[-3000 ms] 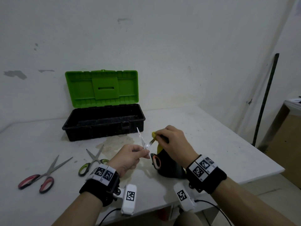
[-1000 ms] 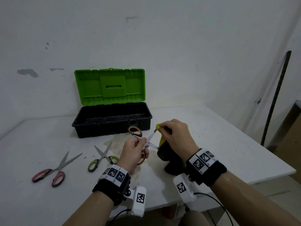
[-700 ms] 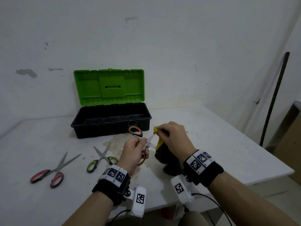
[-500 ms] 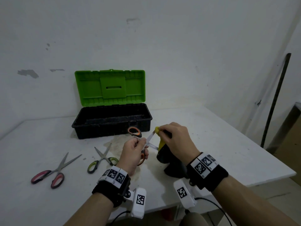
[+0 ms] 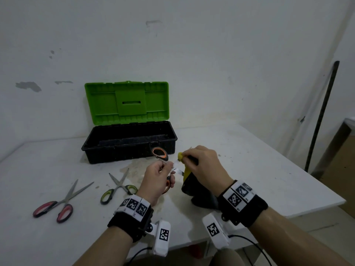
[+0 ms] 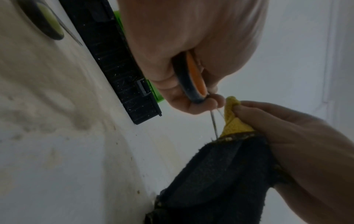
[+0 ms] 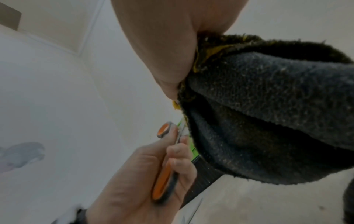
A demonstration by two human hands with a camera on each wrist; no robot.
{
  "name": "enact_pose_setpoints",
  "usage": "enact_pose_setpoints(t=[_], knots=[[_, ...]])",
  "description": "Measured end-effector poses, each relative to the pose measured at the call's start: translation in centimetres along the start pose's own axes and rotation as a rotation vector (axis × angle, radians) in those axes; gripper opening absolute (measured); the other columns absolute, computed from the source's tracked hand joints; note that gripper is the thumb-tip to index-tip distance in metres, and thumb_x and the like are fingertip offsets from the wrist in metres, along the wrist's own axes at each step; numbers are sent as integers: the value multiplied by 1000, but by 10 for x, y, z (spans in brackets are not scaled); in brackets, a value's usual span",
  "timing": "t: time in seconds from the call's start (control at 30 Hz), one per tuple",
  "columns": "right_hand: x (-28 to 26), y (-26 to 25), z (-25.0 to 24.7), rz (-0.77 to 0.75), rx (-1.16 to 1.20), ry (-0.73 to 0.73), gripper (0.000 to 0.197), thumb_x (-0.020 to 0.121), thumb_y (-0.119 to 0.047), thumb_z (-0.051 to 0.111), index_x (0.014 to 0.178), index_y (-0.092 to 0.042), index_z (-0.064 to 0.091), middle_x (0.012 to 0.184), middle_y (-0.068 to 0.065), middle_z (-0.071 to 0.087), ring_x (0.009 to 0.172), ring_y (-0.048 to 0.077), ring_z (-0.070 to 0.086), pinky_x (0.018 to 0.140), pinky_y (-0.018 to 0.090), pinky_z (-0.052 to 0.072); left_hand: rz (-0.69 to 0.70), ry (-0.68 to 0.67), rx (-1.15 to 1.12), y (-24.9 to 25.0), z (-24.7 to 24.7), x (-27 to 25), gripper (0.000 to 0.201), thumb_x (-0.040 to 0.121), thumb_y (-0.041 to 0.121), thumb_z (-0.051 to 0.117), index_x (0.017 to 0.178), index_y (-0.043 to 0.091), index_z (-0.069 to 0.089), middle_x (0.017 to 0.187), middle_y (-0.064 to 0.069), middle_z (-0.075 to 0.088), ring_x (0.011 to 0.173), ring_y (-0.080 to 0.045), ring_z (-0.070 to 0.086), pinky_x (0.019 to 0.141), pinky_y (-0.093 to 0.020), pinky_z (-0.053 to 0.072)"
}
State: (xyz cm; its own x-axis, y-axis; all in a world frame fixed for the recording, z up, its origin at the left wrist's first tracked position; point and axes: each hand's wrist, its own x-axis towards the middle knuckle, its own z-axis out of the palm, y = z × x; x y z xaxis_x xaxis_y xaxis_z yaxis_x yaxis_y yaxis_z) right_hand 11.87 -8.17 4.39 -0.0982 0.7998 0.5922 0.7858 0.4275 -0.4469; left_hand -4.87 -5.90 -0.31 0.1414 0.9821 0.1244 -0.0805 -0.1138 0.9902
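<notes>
My left hand [image 5: 161, 172] grips orange-handled scissors [image 5: 159, 153]. One handle loop stands above the hand, and the other shows below the fingers. Their open blades [image 5: 177, 169] point right, toward a black cloth with a yellow corner [image 5: 199, 194]. My right hand [image 5: 201, 164] pinches that yellow corner against the blades while the black part hangs down to the table. In the left wrist view, the thin blades [image 6: 214, 125] meet the yellow tip [image 6: 232, 115]. The right wrist view shows the cloth [image 7: 268, 113] and the scissors' orange handle [image 7: 164, 181] in my left fingers.
A black toolbox with its green lid raised [image 5: 130, 144] stands behind my hands on the white table [image 5: 259, 169]. Green-handled scissors [image 5: 119, 187] and red-handled scissors [image 5: 61, 200] lie open to the left. The table ends close on the right and in front.
Three seconds ago the blades pointed up and the orange handles hung low. Now the scissors are turned, with a handle loop on top. Over the last second my hands have barely shifted.
</notes>
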Motion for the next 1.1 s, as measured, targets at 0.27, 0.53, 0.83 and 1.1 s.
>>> enact_pose_setpoints(t=[0.27,0.53,0.83,1.1], knots=[[14,18,-14,102,-16,121,12,91,-24,67,96,-18,76,83,1,67,79,15,60,75,30,50,10,24,13,2,-1,-3,26,104,16,51,83,2,56,61,-11,56,48,-14,53,48,-24,46],[9,10,3,43,-26,4,15,91,-25,65,100,-21,77,86,1,64,79,16,59,74,31,50,1,21,-32,1,3,-3,26,104,16,51,81,4,55,56,-8,55,50,-18,53,49,-28,46],[7,2,6,26,-24,42,14,91,-22,65,97,-19,77,82,3,64,75,18,60,70,34,51,-1,28,-32,0,2,-2,26,104,19,52,84,3,57,56,-5,58,52,-18,54,52,-30,47],[-9,-11,20,-77,-12,-100,13,92,-23,63,94,-17,75,83,5,62,75,20,60,69,40,52,-7,42,-34,-2,0,-1,27,105,20,51,85,3,58,58,-6,60,54,-20,55,53,-31,47]])
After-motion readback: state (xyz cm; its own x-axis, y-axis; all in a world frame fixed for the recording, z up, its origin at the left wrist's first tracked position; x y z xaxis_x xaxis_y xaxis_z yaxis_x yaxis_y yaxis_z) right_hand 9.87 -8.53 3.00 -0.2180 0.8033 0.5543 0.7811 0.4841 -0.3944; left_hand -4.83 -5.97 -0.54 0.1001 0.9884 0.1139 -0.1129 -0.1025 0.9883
